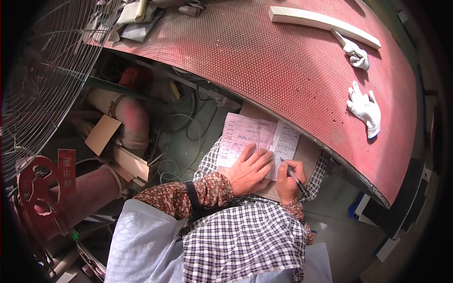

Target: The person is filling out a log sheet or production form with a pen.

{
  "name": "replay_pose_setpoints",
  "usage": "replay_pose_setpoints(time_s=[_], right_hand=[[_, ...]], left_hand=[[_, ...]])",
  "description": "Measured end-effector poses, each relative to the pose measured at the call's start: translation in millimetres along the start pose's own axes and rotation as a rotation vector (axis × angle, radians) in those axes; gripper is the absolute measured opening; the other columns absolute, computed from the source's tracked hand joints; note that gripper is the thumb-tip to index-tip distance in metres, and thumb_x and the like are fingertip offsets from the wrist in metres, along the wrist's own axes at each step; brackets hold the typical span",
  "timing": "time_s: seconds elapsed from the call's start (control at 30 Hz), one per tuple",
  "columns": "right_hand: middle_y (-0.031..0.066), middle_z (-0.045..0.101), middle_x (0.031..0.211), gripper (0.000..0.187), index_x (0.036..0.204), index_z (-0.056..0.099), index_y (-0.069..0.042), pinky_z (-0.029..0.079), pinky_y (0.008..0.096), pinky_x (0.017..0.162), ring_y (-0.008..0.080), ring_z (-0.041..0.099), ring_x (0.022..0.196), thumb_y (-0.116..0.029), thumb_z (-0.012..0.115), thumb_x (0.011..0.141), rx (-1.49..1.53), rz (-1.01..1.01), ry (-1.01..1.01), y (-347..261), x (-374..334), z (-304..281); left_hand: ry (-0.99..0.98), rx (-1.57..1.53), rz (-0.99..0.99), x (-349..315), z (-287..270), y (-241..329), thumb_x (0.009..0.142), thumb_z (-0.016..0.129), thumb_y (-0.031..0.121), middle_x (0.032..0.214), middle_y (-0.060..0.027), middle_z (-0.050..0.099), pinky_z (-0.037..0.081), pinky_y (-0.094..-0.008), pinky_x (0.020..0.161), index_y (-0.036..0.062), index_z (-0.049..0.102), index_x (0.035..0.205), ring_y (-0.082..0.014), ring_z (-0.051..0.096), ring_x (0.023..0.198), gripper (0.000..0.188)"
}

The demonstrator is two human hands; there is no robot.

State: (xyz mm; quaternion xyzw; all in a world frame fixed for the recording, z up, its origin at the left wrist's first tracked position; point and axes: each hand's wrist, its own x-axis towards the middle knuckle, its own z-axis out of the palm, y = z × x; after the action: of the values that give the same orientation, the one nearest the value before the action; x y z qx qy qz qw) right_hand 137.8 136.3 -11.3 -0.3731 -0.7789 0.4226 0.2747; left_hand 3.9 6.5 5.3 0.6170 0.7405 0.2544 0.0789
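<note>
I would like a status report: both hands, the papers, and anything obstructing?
Left hand flat on pink form. Right hand gripping pen, tip at right-hand sheet. Red table close beyond; nothing seen blocking pen tip.

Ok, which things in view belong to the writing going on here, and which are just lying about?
In use:
right hand, holding the pen
left hand, resting on the pink form
smaller written sheet, beside the form
brown board, under the papers

Lying about:
upper white glove
lower white glove
pale curved bar
</note>
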Motion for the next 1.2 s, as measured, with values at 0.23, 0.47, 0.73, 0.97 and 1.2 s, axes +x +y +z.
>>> replay_pose_setpoints(time_s=[0.23, 0.47, 0.73, 0.97, 1.2], right_hand=[[0.0074, 0.067, 0.072, 0.013, 0.092, 0.065, -0.002, 0.052, 0.0327, 0.059, 0.0152, 0.062, 0.062, -0.012, 0.072, 0.093, -0.001, 0.01, -0.015, -2.1, -1.4, -1.0], [0.0117, 0.069, 0.071, 0.013, 0.091, 0.066, -0.002, 0.053, 0.0362, 0.057, 0.0219, 0.066, 0.06, -0.013, 0.074, 0.091, -0.009, 0.017, -0.004, 0.4, -1.5, 0.4], [0.0119, 0.069, 0.071, 0.013, 0.09, 0.066, -0.003, 0.054, 0.0372, 0.057, 0.0237, 0.067, 0.059, -0.013, 0.074, 0.091, -0.001, 0.014, -0.005, 3.2, -2.4, 1.0], [0.0088, 0.068, 0.073, 0.015, 0.093, 0.066, -0.002, 0.053, 0.0342, 0.06, 0.0174, 0.064, 0.063, -0.015, 0.074, 0.093, 0.007, 0.003, -0.03, 2.5, -2.9, -0.1], [0.0119, 0.069, 0.072, 0.014, 0.091, 0.066, -0.002, 0.054, 0.0372, 0.058, 0.0238, 0.067, 0.06, -0.013, 0.075, 0.092, -0.004, -0.026, -0.03, 1.0, -0.5, 0.6]], left_hand=[[0.008, -0.015, 0.004, -1.1, 1.2, -1.2, 0.077, 0.083, 0.04, 0.141, -0.0136, 0.059, 0.033, -0.0576, 0.12, 0.0052, 0.063, 0.13, -0.0308, 0.055, 0.133, 0.066], [0.03, -0.028, -0.003, 0.7, -0.1, 0.7, 0.079, 0.082, 0.038, 0.14, -0.0142, 0.06, 0.034, -0.0582, 0.12, 0.0044, 0.064, 0.129, -0.031, 0.056, 0.133, 0.062], [-0.012, 0.0, 0.001, 0.9, -1.8, 0.3, 0.082, 0.08, 0.037, 0.141, -0.0145, 0.059, 0.033, -0.0593, 0.121, 0.0051, 0.063, 0.132, -0.0308, 0.054, 0.135, 0.062], [-0.043, -0.008, -0.007, 0.6, -3.4, 0.2, 0.082, 0.08, 0.038, 0.142, -0.014, 0.058, 0.032, -0.0596, 0.121, 0.0056, 0.062, 0.134, -0.0302, 0.054, 0.136, 0.064], [-0.039, -0.007, -0.004, 0.5, -3.1, 0.1, 0.081, 0.081, 0.037, 0.141, -0.0137, 0.058, 0.033, -0.0595, 0.121, 0.0057, 0.063, 0.134, -0.0302, 0.054, 0.136, 0.063]])
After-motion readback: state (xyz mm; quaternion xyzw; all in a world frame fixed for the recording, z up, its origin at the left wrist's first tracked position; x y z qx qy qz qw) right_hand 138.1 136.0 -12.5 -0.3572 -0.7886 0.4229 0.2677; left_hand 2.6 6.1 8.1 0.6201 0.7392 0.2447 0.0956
